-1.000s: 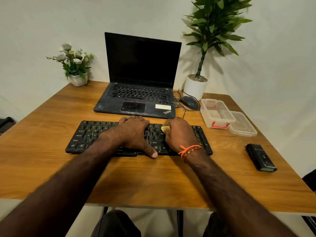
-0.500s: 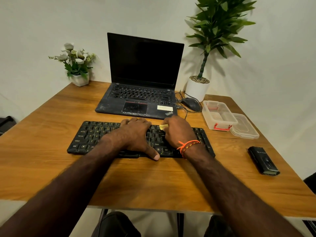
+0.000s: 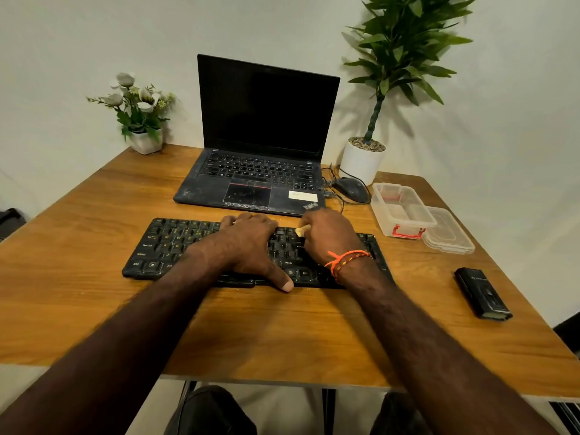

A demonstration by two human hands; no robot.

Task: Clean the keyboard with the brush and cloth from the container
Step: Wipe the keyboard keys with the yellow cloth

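A black keyboard [image 3: 163, 246] lies flat on the wooden table [image 3: 94, 309], in front of me. My left hand [image 3: 248, 243] rests on its middle keys, fingers spread, with the thumb at the keyboard's front edge. My right hand [image 3: 329, 237] is over the right half of the keys, near the far row, and grips a small pale yellow item [image 3: 303, 230]. Only the item's tip shows, so I cannot tell whether it is the brush or the cloth. The clear plastic container [image 3: 401, 211] with a red clasp stands open to the right, and nothing shows inside it.
The container's lid [image 3: 448, 230] lies beside it. An open black laptop [image 3: 266, 120] sits just behind the keyboard, with a wired mouse [image 3: 351, 188] at its right. A black device [image 3: 481, 291] lies near the right edge. A flower pot [image 3: 141, 117] and a potted plant [image 3: 364, 158] stand at the back.
My right hand has slid with the yellow item from the middle rows toward the keyboard's far edge. My left hand has stayed on the keys.
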